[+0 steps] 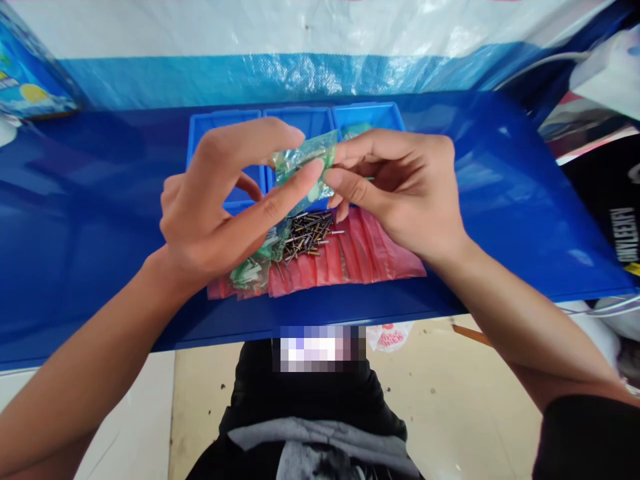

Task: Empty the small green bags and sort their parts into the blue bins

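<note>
Above the blue table, both hands hold a small green-tinted clear plastic bag (306,167). My left hand (220,193) has its index finger and thumb on the bag's left and front side, the other fingers curled loosely. My right hand (405,183) pinches the bag's right edge between thumb and fingers; a thin green strip sticks out beside them. Below lies a pile of slim metal pins that look like rivets (309,233), on a fanned row of red plastic bags (360,250). More small filled clear bags (250,272) lie left of the pile, partly hidden by my left hand.
Behind my hands stand three blue bins (225,120); the right one holds some greenish bags. The blue table (500,220) ends at a front edge close to my lap. A blue printed package (35,73) stands at the far left, dark fabric (605,193) at the right.
</note>
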Demonstrator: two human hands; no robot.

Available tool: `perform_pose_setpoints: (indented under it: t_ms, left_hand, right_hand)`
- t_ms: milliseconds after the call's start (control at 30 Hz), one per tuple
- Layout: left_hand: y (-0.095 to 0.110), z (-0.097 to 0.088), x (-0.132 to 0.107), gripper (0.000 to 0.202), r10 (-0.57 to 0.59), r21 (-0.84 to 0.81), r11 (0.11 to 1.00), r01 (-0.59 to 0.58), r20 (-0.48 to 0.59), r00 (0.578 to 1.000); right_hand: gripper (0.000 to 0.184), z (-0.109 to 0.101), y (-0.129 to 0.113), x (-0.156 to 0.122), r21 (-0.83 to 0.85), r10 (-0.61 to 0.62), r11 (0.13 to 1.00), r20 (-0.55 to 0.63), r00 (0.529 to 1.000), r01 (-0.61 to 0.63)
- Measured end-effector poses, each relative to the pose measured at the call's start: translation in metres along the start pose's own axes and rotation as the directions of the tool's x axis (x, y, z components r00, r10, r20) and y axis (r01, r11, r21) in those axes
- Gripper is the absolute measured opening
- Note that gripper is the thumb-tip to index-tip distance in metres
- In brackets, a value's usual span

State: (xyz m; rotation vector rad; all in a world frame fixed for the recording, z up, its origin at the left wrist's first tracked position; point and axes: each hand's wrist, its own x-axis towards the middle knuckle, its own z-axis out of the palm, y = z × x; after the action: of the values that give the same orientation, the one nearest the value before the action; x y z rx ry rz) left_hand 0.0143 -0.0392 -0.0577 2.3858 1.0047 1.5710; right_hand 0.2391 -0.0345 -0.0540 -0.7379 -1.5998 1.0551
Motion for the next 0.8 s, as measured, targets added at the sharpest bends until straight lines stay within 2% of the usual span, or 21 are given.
perform_pose_setpoints:
  t_ms: [33, 67, 133, 300, 400, 467, 500, 533, 600, 633, 700, 767, 800]
  left_hand:
    - [0.002, 0.000, 0.001, 0.029, -0.061, -0.018, 0.998, 0.061, 0.017, 0.998]
    - [0.003, -0.001, 0.002, 0.029, -0.075, -0.037, 0.996, 0.076, 0.027, 0.997]
    - [0.001, -0.003, 0.003, 0.028, -0.057, -0.051, 0.997, 0.060, 0.056, 0.997]
    - [-0.013, -0.005, -0.001, 0.027, -0.105, -0.007, 0.994, 0.107, 0.119, 0.987]
    - [-0.021, -0.001, -0.003, 0.022, 0.038, -0.042, 0.998, -0.035, 0.074, 0.997]
    - [-0.021, 0.001, -0.003, 0.027, 0.161, -0.034, 0.986, -0.162, -0.011, 0.987]
    - [-0.019, 0.001, -0.002, 0.028, 0.185, -0.019, 0.982, -0.186, -0.044, 0.982]
    - [-0.016, 0.000, -0.001, 0.025, 0.149, -0.016, 0.989, -0.150, -0.058, 0.987]
    - [-0.008, -0.001, 0.002, 0.013, -0.047, -0.097, 0.994, 0.041, -0.056, 0.997]
    - [-0.005, -0.001, 0.003, 0.008, -0.157, -0.189, 0.971, 0.147, -0.038, 0.987]
    - [-0.003, -0.002, 0.003, 0.003, -0.272, -0.413, 0.872, 0.262, 0.037, 0.962]
    - [-0.004, -0.002, 0.003, 0.020, -0.280, -0.554, 0.770, 0.315, 0.150, 0.948]
    - [-0.004, -0.002, 0.002, 0.030, -0.283, -0.581, 0.730, 0.358, 0.219, 0.934]
  right_hand:
    - [0.029, -0.001, 0.001, 0.000, -0.003, -0.004, 1.000, -0.010, 1.000, 0.004]
    - [0.029, -0.001, 0.001, 0.001, -0.013, -0.007, 1.000, -0.010, 1.000, 0.007]
    - [0.031, -0.003, 0.000, 0.002, -0.050, -0.013, 0.999, 0.008, 1.000, 0.013]
    - [0.043, -0.002, -0.003, 0.001, -0.104, -0.004, 0.995, 0.035, 0.999, 0.007]
    - [0.039, 0.002, -0.004, -0.002, -0.064, -0.030, 0.997, 0.025, 0.999, 0.032]
    - [0.029, 0.003, -0.006, -0.004, -0.057, -0.070, 0.996, 0.016, 0.997, 0.071]
    - [0.023, 0.003, -0.007, -0.005, -0.072, -0.103, 0.992, -0.004, 0.995, 0.102]
    - [0.016, 0.001, -0.008, -0.005, -0.101, -0.158, 0.983, -0.032, 0.987, 0.154]
    - [0.007, -0.005, -0.009, -0.003, -0.219, -0.268, 0.944, -0.061, 0.962, 0.249]
    - [0.019, -0.009, -0.009, -0.002, -0.302, -0.324, 0.906, -0.039, 0.945, 0.298]
    - [0.042, -0.017, -0.008, -0.001, -0.486, -0.395, 0.778, 0.113, 0.912, 0.398]
    - [0.050, -0.022, -0.007, -0.002, -0.596, -0.465, 0.613, 0.260, 0.846, 0.519]
    - [0.051, -0.022, -0.007, -0.004, -0.616, -0.514, 0.548, 0.287, 0.809, 0.567]
